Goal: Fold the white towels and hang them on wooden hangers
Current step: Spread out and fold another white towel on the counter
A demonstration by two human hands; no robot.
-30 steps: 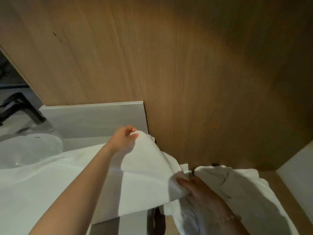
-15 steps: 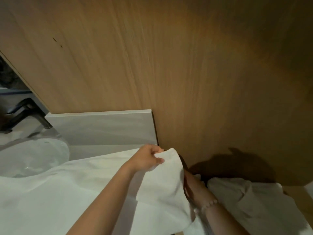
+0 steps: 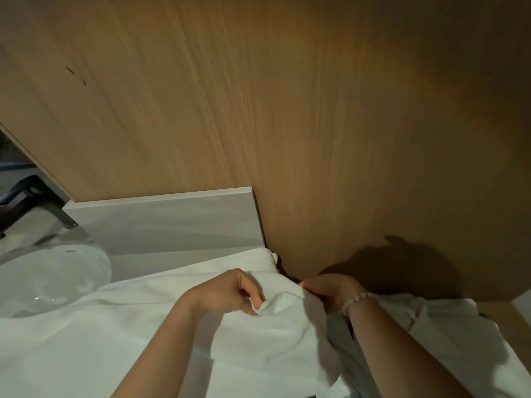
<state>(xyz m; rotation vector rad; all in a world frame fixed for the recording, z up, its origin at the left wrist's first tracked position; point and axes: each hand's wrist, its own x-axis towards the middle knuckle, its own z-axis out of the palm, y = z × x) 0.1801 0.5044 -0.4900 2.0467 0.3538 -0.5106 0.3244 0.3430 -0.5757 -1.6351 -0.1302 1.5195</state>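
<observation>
A white towel [image 3: 120,334] lies spread over the grey counter, its right end bunched near the wooden wall. My left hand [image 3: 230,293] pinches a fold of that end between thumb and fingers. My right hand [image 3: 330,291], with a bead bracelet on the wrist, grips the same towel's edge just to the right. More white cloth [image 3: 448,334] lies heaped at the lower right. No wooden hanger is in view.
A wooden wall panel [image 3: 287,124] fills the upper view. A grey backsplash [image 3: 172,219] stands behind the counter. At the left are a white sink basin [image 3: 51,280] and a dark faucet [image 3: 34,202].
My left hand has lowered the towel corner it held up and now pinches a fold near the counter. My right hand has come up to the towel's edge close beside it.
</observation>
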